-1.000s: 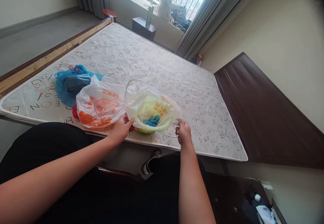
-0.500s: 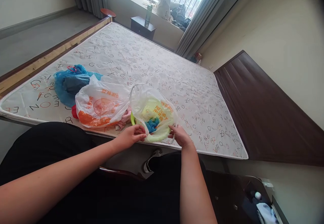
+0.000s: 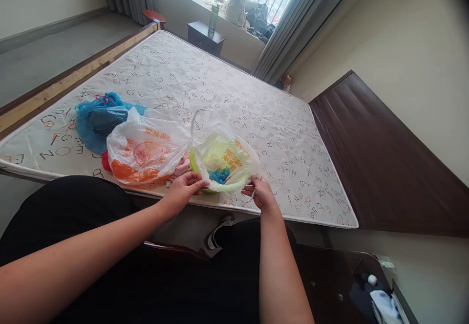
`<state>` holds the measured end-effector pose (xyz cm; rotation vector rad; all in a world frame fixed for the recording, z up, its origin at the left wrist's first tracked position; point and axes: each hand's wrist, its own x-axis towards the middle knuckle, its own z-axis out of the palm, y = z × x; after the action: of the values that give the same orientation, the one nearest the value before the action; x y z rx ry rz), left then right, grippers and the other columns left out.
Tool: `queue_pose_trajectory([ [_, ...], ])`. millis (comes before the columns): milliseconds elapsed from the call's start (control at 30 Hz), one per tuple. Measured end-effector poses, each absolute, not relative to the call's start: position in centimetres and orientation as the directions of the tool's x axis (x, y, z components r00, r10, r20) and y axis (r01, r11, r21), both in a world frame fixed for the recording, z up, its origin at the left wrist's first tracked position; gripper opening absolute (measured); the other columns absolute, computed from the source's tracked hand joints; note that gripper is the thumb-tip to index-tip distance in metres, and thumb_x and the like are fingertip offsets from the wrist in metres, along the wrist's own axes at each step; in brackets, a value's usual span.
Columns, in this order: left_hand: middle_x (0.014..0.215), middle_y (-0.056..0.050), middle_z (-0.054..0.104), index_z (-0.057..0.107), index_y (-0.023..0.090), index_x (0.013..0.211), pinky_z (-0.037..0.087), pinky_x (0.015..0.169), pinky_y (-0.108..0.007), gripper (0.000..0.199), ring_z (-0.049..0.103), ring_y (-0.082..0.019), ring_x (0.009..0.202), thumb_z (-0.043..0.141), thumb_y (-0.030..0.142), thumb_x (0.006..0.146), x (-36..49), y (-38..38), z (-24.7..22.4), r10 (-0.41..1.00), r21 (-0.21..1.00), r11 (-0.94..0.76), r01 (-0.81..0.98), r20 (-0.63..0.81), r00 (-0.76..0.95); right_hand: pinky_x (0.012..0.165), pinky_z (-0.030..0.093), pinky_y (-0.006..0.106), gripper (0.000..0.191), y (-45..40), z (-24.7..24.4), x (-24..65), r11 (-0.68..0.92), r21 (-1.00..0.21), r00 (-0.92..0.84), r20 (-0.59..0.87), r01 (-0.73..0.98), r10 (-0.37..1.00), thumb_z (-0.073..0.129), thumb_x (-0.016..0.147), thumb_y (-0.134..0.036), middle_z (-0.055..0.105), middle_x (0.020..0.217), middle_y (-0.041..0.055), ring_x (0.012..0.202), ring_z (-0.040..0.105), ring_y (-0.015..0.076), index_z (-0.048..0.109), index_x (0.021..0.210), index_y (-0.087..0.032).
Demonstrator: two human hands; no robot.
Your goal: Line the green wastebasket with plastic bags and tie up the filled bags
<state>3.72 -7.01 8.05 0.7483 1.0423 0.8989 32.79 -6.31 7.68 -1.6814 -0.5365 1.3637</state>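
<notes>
A thin white plastic bag [image 3: 244, 160] with orange print is spread open around a lime-green basket [image 3: 220, 155]. Inside lies a crumpled blue piece [image 3: 220, 175]. My left hand [image 3: 187, 186] pinches the bag's near left edge, and my right hand [image 3: 259, 191] has its near right edge between thumb and fingers. To the left, a second white bag [image 3: 146, 150] with orange print holds something orange. Pink cloth [image 3: 182, 166] shows between the two bags. Behind the second bag sits a blue plastic bag [image 3: 93, 126] with dark contents.
Everything rests near the close edge of a letter-patterned mattress [image 3: 286, 133]. Its dark headboard [image 3: 388, 167] is on the right. A nightstand [image 3: 205, 38] with a green bottle [image 3: 213, 19] stands by the window. At lower right is a dark tabletop [image 3: 330, 275] with items.
Both hands have lifted the bag's near rim slightly up and away from me. The bag's mouth looks wider, and more of the green basket's left side shows.
</notes>
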Motion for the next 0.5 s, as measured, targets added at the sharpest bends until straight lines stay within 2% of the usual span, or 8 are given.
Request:
queue_pose_trajectory([
  [100,0.102,-0.008,0.078,0.07,0.017,0.1,0.061,0.085,-0.036,0.057,0.074,-0.027,0.106,0.095,0.051,0.062,3.8,-7.0,7.7,0.883,0.836,0.462,-0.297,-0.402,0.243,0.051,0.064,0.031,0.004,-6.1,8.0,32.5,-0.529,-0.827,0.344,-0.561,-0.192,0.753,0.052,0.104,-0.025,0.064,0.065,-0.0037,0.048,0.066,0.0145,0.049,0.103,-0.022],
  [167,0.104,-0.007,0.079,0.072,0.018,0.106,0.062,0.089,-0.038,0.059,0.074,-0.026,0.105,0.097,0.048,0.062,3.8,-6.8,7.4,0.869,0.814,0.486,-0.318,-0.414,0.271,0.049,0.063,0.029,0.005,-6.1,8.2,32.3,-0.528,-0.825,0.345,-0.564,-0.2,0.75,0.052,0.104,-0.025,0.065,0.066,-0.0031,0.048,0.066,0.0137,0.05,0.101,-0.022],
  [267,0.103,-0.007,0.079,0.073,0.018,0.101,0.061,0.094,-0.039,0.056,0.075,-0.025,0.102,0.098,0.047,0.06,3.7,-6.4,7.1,0.855,0.792,0.509,-0.337,-0.422,0.301,0.047,0.062,0.027,0.004,-6.0,8.2,32.3,-0.514,-0.828,0.335,-0.561,-0.225,0.757,0.055,0.103,-0.025,0.069,0.071,-0.0013,0.052,0.068,0.0145,0.053,0.102,-0.022],
  [400,0.106,-0.009,0.08,0.075,0.018,0.102,0.06,0.095,-0.04,0.057,0.077,-0.028,0.103,0.096,0.054,0.063,3.4,-6.2,7.1,0.778,0.778,0.585,-0.229,-0.457,0.432,0.047,0.062,0.03,0.009,-5.9,7.7,32.4,-0.5,-0.826,0.321,-0.563,-0.261,0.762,0.058,0.1,-0.029,0.073,0.079,0.0006,0.056,0.071,0.0169,0.055,0.106,-0.022],
  [500,0.112,-0.011,0.08,0.075,0.018,0.105,0.06,0.095,-0.042,0.058,0.076,-0.031,0.108,0.091,0.06,0.067,3.4,-6.6,6.9,0.702,0.77,0.621,-0.149,-0.462,0.542,0.046,0.059,0.029,0.018,-5.9,7.1,32.2,-0.453,-0.837,0.294,-0.536,-0.307,0.791,0.068,0.093,-0.031,0.074,0.082,0.0002,0.057,0.07,0.0169,0.058,0.105,-0.023],
])
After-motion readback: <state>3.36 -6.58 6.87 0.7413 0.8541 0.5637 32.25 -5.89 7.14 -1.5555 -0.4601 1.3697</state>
